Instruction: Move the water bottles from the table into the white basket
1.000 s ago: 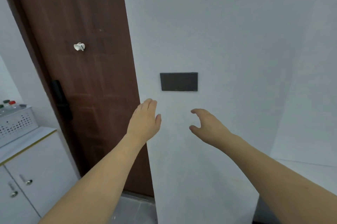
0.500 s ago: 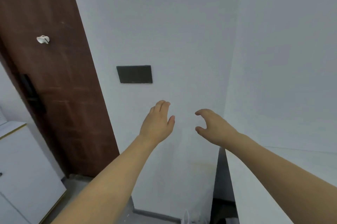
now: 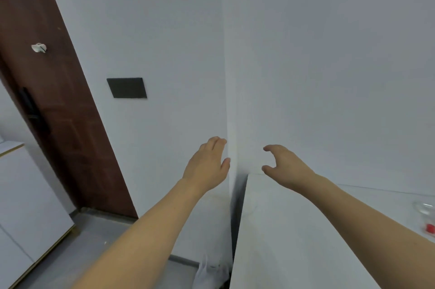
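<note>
Nearest the camera, 2 bare forearms reach forward from the bottom edge. Between them at the bottom, a crumpled white bag (image 3: 210, 274) lies on the grey floor against the side of the white table (image 3: 294, 241), whose top fills the lower right. At the right edge of that table lies a clear water bottle (image 3: 427, 218) with a red cap, on its side and mostly cut off by the picture's border; only 1 bottle shows. At the lower left stands a white cabinet (image 3: 26, 206) with a thin gold trim along its edges. The basket is not in sight. Farther out, the left hand (image 3: 207, 166) hangs in the air just left of the table's far corner, its fingers straight and close together, the thumb apart, grasping nothing. The right hand (image 3: 284, 163) hovers above the table's far left corner, its index finger and thumb bent toward each other in a loose, released curve with nothing between them. The 2 hands are near each other but apart. Beyond them, white walls meet in a corner. On the left wall sits a dark rectangular panel (image 3: 127, 88). Left of it stands a brown wooden door (image 3: 47, 77) carrying a black handle (image 3: 35, 112) and, higher up, a small white hook (image 3: 39, 47).
</note>
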The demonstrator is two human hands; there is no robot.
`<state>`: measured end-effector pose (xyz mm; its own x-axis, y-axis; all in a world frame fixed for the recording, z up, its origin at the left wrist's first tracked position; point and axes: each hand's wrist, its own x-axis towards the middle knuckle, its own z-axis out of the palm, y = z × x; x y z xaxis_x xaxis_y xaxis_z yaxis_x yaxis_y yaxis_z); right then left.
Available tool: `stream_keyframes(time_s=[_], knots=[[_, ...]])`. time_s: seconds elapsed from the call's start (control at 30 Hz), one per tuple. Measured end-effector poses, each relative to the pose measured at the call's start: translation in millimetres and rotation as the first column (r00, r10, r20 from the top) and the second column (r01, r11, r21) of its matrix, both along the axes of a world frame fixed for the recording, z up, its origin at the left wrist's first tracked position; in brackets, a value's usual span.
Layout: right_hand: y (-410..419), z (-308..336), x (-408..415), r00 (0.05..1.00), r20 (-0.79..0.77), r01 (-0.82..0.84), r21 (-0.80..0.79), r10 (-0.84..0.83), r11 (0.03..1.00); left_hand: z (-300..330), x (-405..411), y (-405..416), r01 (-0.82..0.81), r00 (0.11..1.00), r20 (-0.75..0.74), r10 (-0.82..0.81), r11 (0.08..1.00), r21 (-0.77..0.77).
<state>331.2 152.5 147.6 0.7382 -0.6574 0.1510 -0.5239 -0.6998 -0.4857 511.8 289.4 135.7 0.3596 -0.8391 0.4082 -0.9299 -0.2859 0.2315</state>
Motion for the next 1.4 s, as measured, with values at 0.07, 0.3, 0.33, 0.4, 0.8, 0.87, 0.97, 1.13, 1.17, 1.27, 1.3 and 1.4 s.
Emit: stream_keyframes(time_s=[0.07, 0.3, 0.33, 0.4, 0.8, 0.87, 0.97, 1.13, 1.17, 1.27, 1.3, 1.4], knots=[[-11.4, -1.1, -20.2, 1.000, -0.003, 0.015, 0.009, -0.015, 1.000, -3.8, -17.1, -9.1, 0.005, 1.000, 0.007, -0.005, 0.999, 0.033], [-43.4, -9.8, -80.7, 1.000, 0.000, 0.009, 0.002, -0.009, 1.000, -17.0, -63.4, -52.2, -0.058, 0.991, -0.113, 0.065, 0.996, 0.069], [-50.9, -9.0, -93.1, 1.000, 0.005, 0.010, 0.000, -0.010, 1.000, -19.1, -76.6, -59.1, -0.057, 0.990, -0.126, 0.066, 0.996, 0.071], [-68.2, -6.4, -120.5, 0.999, 0.026, 0.021, 0.001, -0.021, 1.000, -19.9, -103.9, -75.2, -0.049, 0.991, -0.121, 0.058, 0.996, 0.073], [-189.9, -46.5, -296.0, 0.998, -0.063, 0.003, 0.064, 0.001, 0.998, -53.1, -277.2, -166.8, -0.135, 0.942, -0.298, 0.155, 0.987, 0.085], [-205.1, -57.9, -311.1, 0.996, -0.088, 0.001, 0.083, 0.006, 0.997, -67.2, -296.9, -177.2, -0.114, 0.934, -0.325, 0.150, 0.985, 0.128], [-226.1, -75.5, -327.6, 0.994, -0.105, 0.020, 0.101, -0.009, 0.995, -85.8, -311.4, -199.6, -0.116, 0.869, -0.459, 0.185, 0.978, 0.175], [-268.9, -116.7, -372.4, 0.984, -0.179, 0.041, 0.126, -0.018, 0.991, -126.9, -346.8, -248.4, -0.139, 0.702, -0.661, 0.263, 0.962, 0.235], [-280.5, -124.6, -384.9, 0.978, -0.205, 0.055, 0.141, -0.026, 0.989, -137.0, -360.0, -256.4, -0.135, 0.652, -0.705, 0.279, 0.958, 0.255], [-313.8, -152.0, -425.0, 0.953, -0.300, 0.107, 0.223, -0.036, 0.969, -164.4, -401.5, -278.1, -0.066, 0.522, -0.782, 0.340, 0.930, 0.360], [-322.9, -163.2, -437.5, 0.943, -0.333, 0.115, 0.256, -0.024, 0.960, -171.5, -414.1, -284.9, -0.054, 0.479, -0.798, 0.366, 0.919, 0.390], [-344.8, -201.2, -469.6, 0.921, -0.386, 0.091, 0.344, 0.053, 0.934, -192.9, -453.0, -305.1, -0.051, 0.417, -0.805, 0.421, 0.896, 0.442]])
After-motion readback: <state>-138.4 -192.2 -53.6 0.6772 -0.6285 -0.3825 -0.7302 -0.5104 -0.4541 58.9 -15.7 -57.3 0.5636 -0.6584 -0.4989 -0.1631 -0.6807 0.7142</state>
